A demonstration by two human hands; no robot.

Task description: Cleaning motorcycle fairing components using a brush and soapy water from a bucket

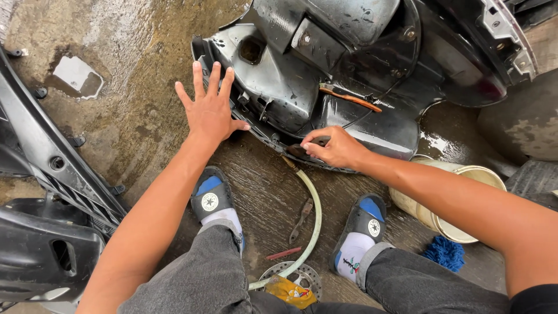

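Grey trouser knees (192, 279) sit closest to the lens, and below them two slide sandals over white socks (216, 200) are planted on the wet concrete floor (128, 116). Out front, the left hand (210, 107) is spread wide, fingers fanned, holding nothing, its palm just at the edge of the black scooter body panel (302, 87). The right hand (334, 146) is pinched shut on a small dark piece at the panel's lower rim (302, 149); what that piece is, I cannot tell. The panel lies inside-up on the ground, glossy, wet and streaked with grime, with ribs, screw bosses and an orange-handled tool (349, 99) resting on it. Risk, as I judge it: slick plastic could slide out from under that flat palm, or the rim's thin tabs could snap if the pinch pulls hard. Pliers (301, 220) and a pale hose (314, 215) lie between the feet, an easy trip.
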